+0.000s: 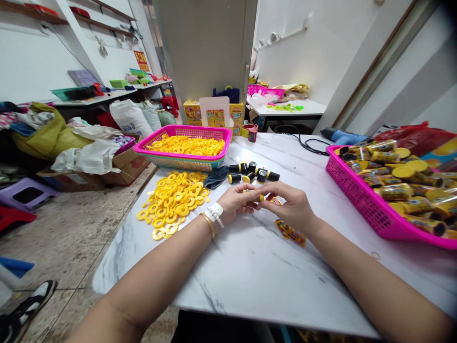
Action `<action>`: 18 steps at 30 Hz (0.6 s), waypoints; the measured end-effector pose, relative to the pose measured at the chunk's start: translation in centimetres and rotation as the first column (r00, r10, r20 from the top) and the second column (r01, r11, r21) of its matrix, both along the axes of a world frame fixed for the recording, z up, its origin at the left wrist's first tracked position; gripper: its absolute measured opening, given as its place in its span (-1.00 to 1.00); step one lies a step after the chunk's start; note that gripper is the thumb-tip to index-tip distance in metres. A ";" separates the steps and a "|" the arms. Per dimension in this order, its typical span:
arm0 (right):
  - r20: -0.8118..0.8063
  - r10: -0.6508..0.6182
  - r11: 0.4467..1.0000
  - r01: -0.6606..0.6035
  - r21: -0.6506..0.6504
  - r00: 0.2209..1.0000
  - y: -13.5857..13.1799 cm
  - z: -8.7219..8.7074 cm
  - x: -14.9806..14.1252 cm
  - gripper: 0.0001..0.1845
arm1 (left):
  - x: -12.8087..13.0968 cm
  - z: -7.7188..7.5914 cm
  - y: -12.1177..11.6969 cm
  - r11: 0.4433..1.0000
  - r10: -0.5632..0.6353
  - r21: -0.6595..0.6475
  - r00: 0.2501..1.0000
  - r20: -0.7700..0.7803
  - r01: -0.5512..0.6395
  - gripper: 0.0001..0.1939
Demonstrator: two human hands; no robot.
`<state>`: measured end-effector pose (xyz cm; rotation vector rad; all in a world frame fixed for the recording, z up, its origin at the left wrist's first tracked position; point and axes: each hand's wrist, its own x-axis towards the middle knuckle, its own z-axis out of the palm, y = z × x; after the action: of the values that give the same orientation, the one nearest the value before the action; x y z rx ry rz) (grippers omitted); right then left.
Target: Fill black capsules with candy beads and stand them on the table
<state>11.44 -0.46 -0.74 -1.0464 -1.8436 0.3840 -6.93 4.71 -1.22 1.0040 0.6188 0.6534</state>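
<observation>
My left hand [238, 200] and my right hand [291, 206] meet above the middle of the marbled table. Between their fingertips shows a small yellow piece [262, 197], mostly covered, so its kind is unclear. Both hands have closed fingers around it. Just beyond them lie several short black cylinders with yellow ends [262, 175] and a dark cloth [216, 177]. To the left spreads a heap of flat yellow rings with tabs [174, 197]. Colourful printed labels or wrappers [291, 232] lie beneath my right hand.
A pink basket [182, 129] of yellow rings stands at the back left. On the right, another pink basket [357, 202] holds yellow printed tubes. Behind are yellow boxes [193, 112], a tape roll with red holder [252, 132], a black cable [307, 143] and a blue tool [342, 136].
</observation>
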 end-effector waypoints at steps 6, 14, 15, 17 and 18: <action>-0.006 -0.018 0.999 0.019 0.042 1.000 0.0 0.0 0.2 -0.79 | -0.5 0.3 0.6 0.999 -0.028 0.028 0.998 -0.048 0.029 -0.54; -0.430 -0.041 0.943 -0.108 -0.316 0.902 0.0 -0.8 -1.2 -0.71 | 0.2 -0.7 0.7 0.917 0.081 0.398 0.992 -0.095 -0.037 -0.55; -0.432 -0.025 0.925 -0.142 -0.352 0.902 0.2 -0.8 -1.0 -0.69 | 0.2 -0.8 0.7 0.938 0.063 0.345 0.993 -0.103 -0.024 -0.54; -0.406 0.050 0.881 -0.232 -0.413 0.912 0.5 -0.5 -0.3 -0.60 | 0.4 -1.1 0.5 0.977 0.024 0.213 0.996 -0.084 -0.006 -0.52; -0.396 0.105 0.855 -0.286 -0.432 0.912 0.6 -0.3 0.1 -0.54 | 0.5 -1.1 0.4 0.989 0.002 0.148 0.998 -0.065 0.007 -0.51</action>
<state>11.54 0.11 -0.99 -1.0220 -1.5527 1.1370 -6.46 5.08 -2.32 1.1685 0.6329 0.6738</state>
